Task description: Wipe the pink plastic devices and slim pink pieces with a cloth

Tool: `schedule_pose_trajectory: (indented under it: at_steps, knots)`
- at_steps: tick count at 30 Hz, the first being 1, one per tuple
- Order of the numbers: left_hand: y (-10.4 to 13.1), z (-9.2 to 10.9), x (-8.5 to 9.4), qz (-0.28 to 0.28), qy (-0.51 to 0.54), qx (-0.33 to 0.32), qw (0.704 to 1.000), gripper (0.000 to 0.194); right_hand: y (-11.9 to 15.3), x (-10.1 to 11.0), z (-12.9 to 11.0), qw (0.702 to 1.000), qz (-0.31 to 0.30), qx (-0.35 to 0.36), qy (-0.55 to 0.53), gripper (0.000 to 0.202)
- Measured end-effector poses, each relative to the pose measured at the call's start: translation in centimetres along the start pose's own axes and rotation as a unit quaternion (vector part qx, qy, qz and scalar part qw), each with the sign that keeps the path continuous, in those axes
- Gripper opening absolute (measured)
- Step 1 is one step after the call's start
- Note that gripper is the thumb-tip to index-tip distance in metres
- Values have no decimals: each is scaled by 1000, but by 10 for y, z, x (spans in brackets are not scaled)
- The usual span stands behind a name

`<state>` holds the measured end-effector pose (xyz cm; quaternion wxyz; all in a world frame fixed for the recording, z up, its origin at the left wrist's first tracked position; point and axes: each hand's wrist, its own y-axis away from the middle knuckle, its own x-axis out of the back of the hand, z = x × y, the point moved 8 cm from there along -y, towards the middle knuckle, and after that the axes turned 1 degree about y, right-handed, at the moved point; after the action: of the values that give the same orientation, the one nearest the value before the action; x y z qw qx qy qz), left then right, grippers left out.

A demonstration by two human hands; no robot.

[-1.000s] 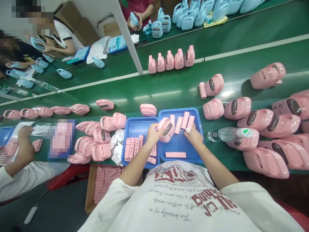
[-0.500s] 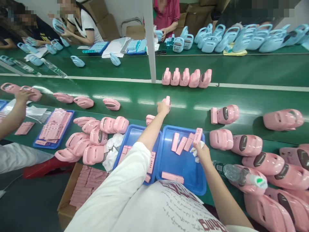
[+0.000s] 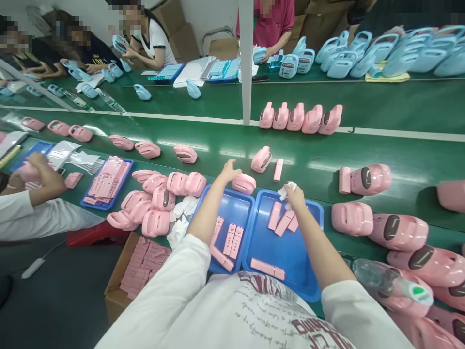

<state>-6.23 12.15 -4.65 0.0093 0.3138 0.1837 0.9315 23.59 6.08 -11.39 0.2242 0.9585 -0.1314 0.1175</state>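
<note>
My left hand (image 3: 229, 173) is empty with its fingers spread, just beside a pink plastic housing with a handle (image 3: 244, 184) at the tray's far edge. My right hand (image 3: 296, 196) is closed on a crumpled white cloth (image 3: 286, 190), above the far side of the right blue tray (image 3: 279, 252). Beyond my hands, another pink housing (image 3: 260, 160) stands on the green surface with a slim pink block (image 3: 278, 170) upright next to it. Several pink blocks (image 3: 275, 215) lie in the right tray. More, some with printed marks (image 3: 236, 241), lie in the left blue tray (image 3: 232, 199).
Pink housings crowd the left (image 3: 156, 223) and right (image 3: 399, 232), with a plastic bottle (image 3: 381, 276) lying among the right ones. A carton of pink pieces (image 3: 145, 266) sits low left. A white post (image 3: 246, 63) rises ahead. Co-workers handle light-blue housings (image 3: 341, 63) across the bench.
My left hand has let go of a pink housing and moved left to another. My right hand has released a pink block, now upright beyond the tray, and keeps the cloth. The view has shifted.
</note>
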Motion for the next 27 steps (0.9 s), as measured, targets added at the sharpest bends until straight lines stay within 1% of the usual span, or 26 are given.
schedule_pose_trajectory:
  at_steps: [2,3,5,8,10,11,12,13,14,15,16,17,18,19,20,21,22,23,24,25,27]
  knots:
    - [17,-30,2,8,28,52,998,80,16,5,9,999,-14,-12,-27,46]
    - [24,-42,0,8,40,73,996,81,24,8,14,999,-22,-19,-41,47]
    - [32,-53,-11,1,64,96,993,74,43,13,19,997,-31,-29,-63,47]
    - [27,-49,-31,-2,97,97,991,58,73,22,22,996,-37,-34,-73,48]
    - [19,-42,-38,10,116,98,988,58,98,36,20,996,-44,-32,-70,51]
    - [16,-40,-39,16,125,99,987,60,110,48,17,997,-37,-24,-59,52]
    - [13,-38,-41,18,135,98,986,61,123,68,12,1000,-6,-4,-26,50]
    - [11,-36,-43,15,147,94,985,62,137,96,4,998,56,26,30,48]
    - [11,-34,-45,10,159,86,983,61,152,128,-6,984,138,58,96,48]
    - [11,-32,-47,4,172,76,982,61,169,161,-16,957,230,85,158,48]
    - [11,-31,-49,-1,185,63,981,62,187,192,-27,916,322,110,211,49]
    - [12,-29,-50,-4,197,50,979,62,204,218,-37,870,401,139,251,50]
    - [13,-27,-52,-2,209,38,977,63,218,236,-44,831,449,173,277,50]
    - [14,-26,-53,2,220,30,975,64,228,245,-50,800,466,221,305,47]
    - [15,-26,-53,10,231,25,973,66,234,246,-54,771,455,284,344,43]
    - [16,-25,-53,20,242,23,970,68,236,240,-55,748,422,345,380,38]
    - [18,-25,-52,31,254,24,966,71,236,231,-50,736,375,394,404,34]
    - [20,-25,-50,41,268,25,962,75,235,223,-42,734,331,424,415,31]
    - [23,-25,-48,48,284,25,957,79,234,216,-32,731,308,445,415,29]
    - [28,-23,-46,50,302,25,952,80,235,213,-22,723,309,465,408,28]
    - [41,-18,-42,37,344,18,938,76,238,210,-6,690,351,501,387,34]
